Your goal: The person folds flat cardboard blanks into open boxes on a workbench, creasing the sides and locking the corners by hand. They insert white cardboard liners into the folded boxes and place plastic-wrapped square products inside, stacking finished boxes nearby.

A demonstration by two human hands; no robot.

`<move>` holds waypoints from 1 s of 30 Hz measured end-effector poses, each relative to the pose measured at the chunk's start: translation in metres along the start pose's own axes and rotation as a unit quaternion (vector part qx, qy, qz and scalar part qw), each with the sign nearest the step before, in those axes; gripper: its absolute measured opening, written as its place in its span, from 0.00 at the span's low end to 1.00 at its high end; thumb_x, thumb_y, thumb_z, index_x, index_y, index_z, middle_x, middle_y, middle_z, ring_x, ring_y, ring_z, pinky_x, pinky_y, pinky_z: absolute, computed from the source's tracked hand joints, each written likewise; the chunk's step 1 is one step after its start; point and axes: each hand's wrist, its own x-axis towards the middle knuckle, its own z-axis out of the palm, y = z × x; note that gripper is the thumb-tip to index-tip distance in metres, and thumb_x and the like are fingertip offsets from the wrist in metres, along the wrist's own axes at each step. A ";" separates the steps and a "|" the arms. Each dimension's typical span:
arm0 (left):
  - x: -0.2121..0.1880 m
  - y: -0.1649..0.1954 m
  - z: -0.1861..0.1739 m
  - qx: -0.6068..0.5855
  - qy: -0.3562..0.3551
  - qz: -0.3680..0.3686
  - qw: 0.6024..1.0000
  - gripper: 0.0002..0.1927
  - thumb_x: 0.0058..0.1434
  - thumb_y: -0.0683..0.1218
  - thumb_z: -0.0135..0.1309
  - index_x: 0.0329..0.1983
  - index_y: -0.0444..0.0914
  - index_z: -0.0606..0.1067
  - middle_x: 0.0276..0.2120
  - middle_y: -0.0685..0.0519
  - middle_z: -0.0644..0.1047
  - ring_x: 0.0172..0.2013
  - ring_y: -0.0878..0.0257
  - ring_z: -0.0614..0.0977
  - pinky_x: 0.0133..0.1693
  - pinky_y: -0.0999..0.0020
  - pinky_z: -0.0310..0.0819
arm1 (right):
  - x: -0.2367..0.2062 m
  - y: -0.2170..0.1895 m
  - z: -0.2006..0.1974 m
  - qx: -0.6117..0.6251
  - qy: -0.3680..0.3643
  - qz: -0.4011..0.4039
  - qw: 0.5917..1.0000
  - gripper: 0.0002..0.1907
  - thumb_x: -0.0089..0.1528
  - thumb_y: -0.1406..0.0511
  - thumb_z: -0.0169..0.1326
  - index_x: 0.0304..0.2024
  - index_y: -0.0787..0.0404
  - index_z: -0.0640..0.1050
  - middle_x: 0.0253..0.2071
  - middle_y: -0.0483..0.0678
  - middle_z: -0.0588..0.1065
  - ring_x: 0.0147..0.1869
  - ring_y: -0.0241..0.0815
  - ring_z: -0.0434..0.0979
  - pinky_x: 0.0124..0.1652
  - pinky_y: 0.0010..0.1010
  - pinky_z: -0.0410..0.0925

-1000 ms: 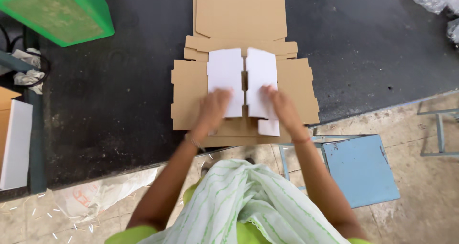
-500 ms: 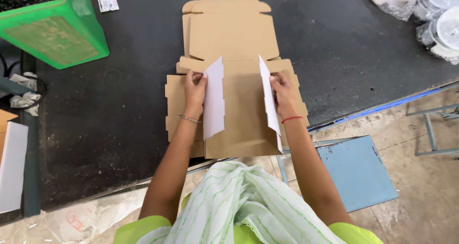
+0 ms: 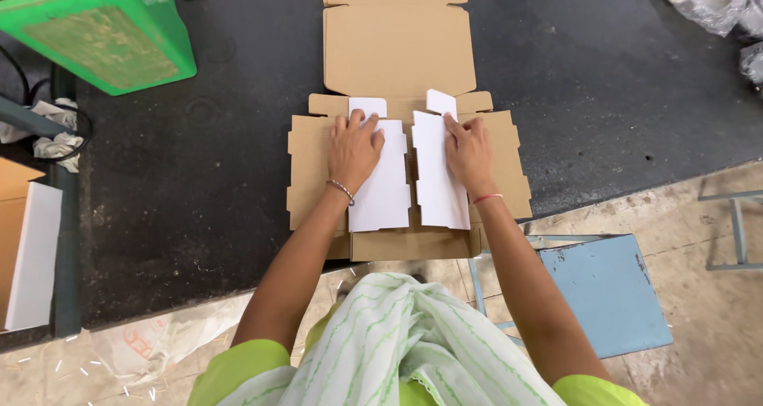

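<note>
An unfolded brown cardboard box blank (image 3: 401,52) is lying flat on the black tabletop (image 3: 230,175), its lid panel pointing away from the person and its near edge hanging just over the table's front edge. Two side flaps, white on the inner face, are lying folded inward over the middle panel, with a narrow strip of brown showing between them. The left hand (image 3: 354,150) is pressing down flat on the left white flap (image 3: 381,191), fingers spread and extended, gripping nothing; a thin bracelet is sitting on that wrist. The right hand (image 3: 470,153) is resting palm-down on the right white flap (image 3: 437,175), fingers likewise stretched out, with a red thread around the wrist. A green plastic crate (image 3: 99,32) is standing at the far left of the table, well apart from the blank. A blue stool (image 3: 608,291) is standing on the floor, just right of the person.
</note>
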 end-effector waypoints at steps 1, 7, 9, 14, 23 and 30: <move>0.003 0.001 0.000 -0.005 -0.011 -0.010 1.000 0.15 0.66 0.51 0.53 0.52 0.41 0.80 0.47 0.50 0.74 0.47 0.50 0.72 0.50 0.54 0.67 | 0.002 -0.003 -0.003 -0.025 -0.013 -0.007 1.000 0.18 0.65 0.64 0.56 0.58 0.54 0.81 0.42 0.55 0.71 0.49 0.55 0.71 0.51 0.44 0.65; 0.031 -0.012 0.002 -0.082 -0.005 -0.053 0.995 0.13 0.69 0.51 0.50 0.41 0.39 0.80 0.41 0.48 0.77 0.44 0.47 0.74 0.47 0.53 0.70 | 0.037 -0.012 -0.019 0.000 -0.057 -0.033 0.998 0.14 0.69 0.57 0.50 0.46 0.58 0.81 0.49 0.54 0.75 0.54 0.56 0.74 0.52 0.45 0.67; 0.037 -0.022 0.004 -0.136 0.064 -0.039 0.988 0.15 0.71 0.49 0.47 0.42 0.34 0.78 0.42 0.45 0.78 0.43 0.44 0.75 0.46 0.50 0.70 | 0.049 -0.007 -0.021 0.049 -0.094 0.037 0.994 0.19 0.73 0.54 0.45 0.47 0.61 0.79 0.49 0.56 0.76 0.54 0.57 0.74 0.52 0.45 0.67; 0.045 -0.049 0.001 -0.271 -0.021 -0.150 0.951 0.27 0.75 0.55 0.35 0.39 0.34 0.79 0.38 0.44 0.81 0.40 0.50 0.81 0.46 0.57 0.73 | 0.059 0.016 -0.033 0.254 -0.145 0.146 0.945 0.27 0.75 0.52 0.32 0.44 0.64 0.76 0.44 0.50 0.80 0.52 0.45 0.79 0.57 0.35 0.68; -0.001 -0.063 -0.044 -0.472 -0.004 -0.221 0.854 0.27 0.72 0.62 0.35 0.59 0.40 0.73 0.52 0.57 0.76 0.41 0.66 0.78 0.40 0.68 0.74 | 0.000 0.019 -0.082 0.431 -0.069 0.145 0.888 0.26 0.75 0.49 0.36 0.53 0.62 0.76 0.51 0.45 0.77 0.56 0.36 0.75 0.56 0.30 0.70; -0.191 0.008 -0.089 -0.406 0.181 -0.188 0.876 0.15 0.79 0.52 0.41 0.44 0.37 0.72 0.38 0.54 0.75 0.31 0.69 0.69 0.36 0.73 0.64 | -0.163 -0.031 -0.141 0.445 0.105 0.264 0.849 0.27 0.78 0.48 0.35 0.41 0.63 0.72 0.41 0.49 0.74 0.44 0.38 0.73 0.49 0.31 0.69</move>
